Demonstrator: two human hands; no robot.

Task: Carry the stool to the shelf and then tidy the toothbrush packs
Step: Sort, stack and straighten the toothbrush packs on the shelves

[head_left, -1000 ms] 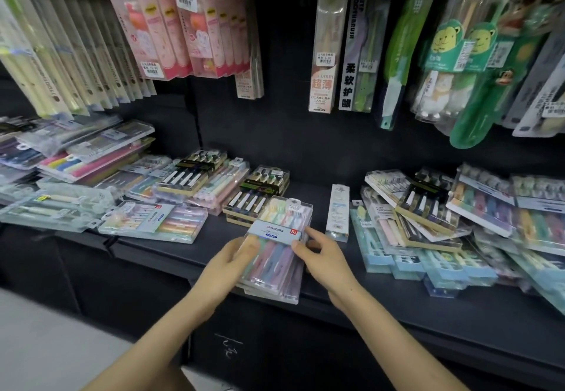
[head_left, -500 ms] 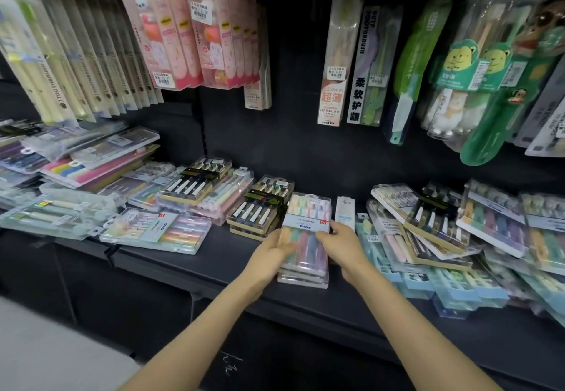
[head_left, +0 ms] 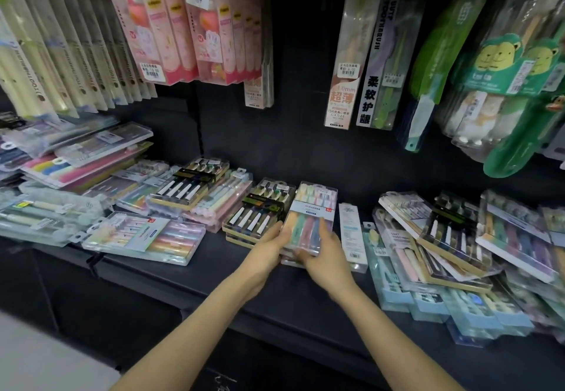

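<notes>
Centre frame: pastel toothbrush pack (head_left: 310, 219) tops a small stack on the shelf (head_left: 214, 271). The left hand (head_left: 269, 250) & right hand (head_left: 325, 257) grip its long sides. Prob. light, stiff, slick plastic, so hold by the edges. Tight slot: black-gold pack (head_left: 255, 211) just left, slim white box (head_left: 351, 231) just right. Jumbled packs (head_left: 443, 237) at right.

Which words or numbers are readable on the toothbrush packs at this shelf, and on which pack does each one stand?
"TOOTHBRUSH": cream hanging packs, far left.
"超薄": beige hanging pack.
"柔软护龈": purple hanging pack beside it.
"SOFT TOOTH", then cut off: flat pack in the right pile.
Too small to read: the price stickers and the label of the pastel pack in the middle.
</notes>
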